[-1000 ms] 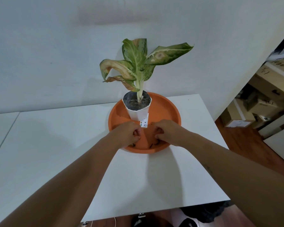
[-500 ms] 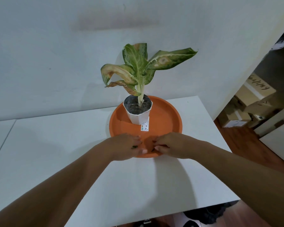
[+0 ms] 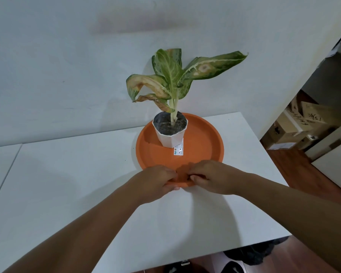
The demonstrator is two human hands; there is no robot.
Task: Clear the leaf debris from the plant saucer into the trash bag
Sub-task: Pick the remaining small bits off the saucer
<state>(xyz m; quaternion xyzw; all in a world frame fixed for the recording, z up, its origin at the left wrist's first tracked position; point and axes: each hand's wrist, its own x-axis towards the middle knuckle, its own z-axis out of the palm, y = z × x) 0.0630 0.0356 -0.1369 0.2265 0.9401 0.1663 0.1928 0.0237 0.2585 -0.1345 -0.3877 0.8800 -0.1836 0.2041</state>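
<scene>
An orange round saucer [image 3: 203, 152] lies on the white table [image 3: 71, 174], with a white pot [image 3: 170, 137] holding a green-and-brown leafy plant [image 3: 171, 75] on its far left part. My left hand [image 3: 156, 181] rests at the saucer's near rim, fingers curled on top and thumb just outside the rim. My right hand [image 3: 213, 177] is beside it, almost touching, with fingers pinched together over the rim. No leaf debris shows; the hands cover that spot. A dark crumpled shape [image 3: 254, 255], perhaps the trash bag, lies on the floor past the table's near edge.
A white label [image 3: 178, 149] lies in the saucer in front of the pot. The wall stands close behind the plant. Cardboard boxes [image 3: 295, 125] are stacked on the wooden floor to the right. The table's right edge is close to the saucer.
Both hands have drawn back from the middle of the saucer, near the pot, to its near rim. Half a second ago a dark bit showed between my left fingers; now it is hidden.
</scene>
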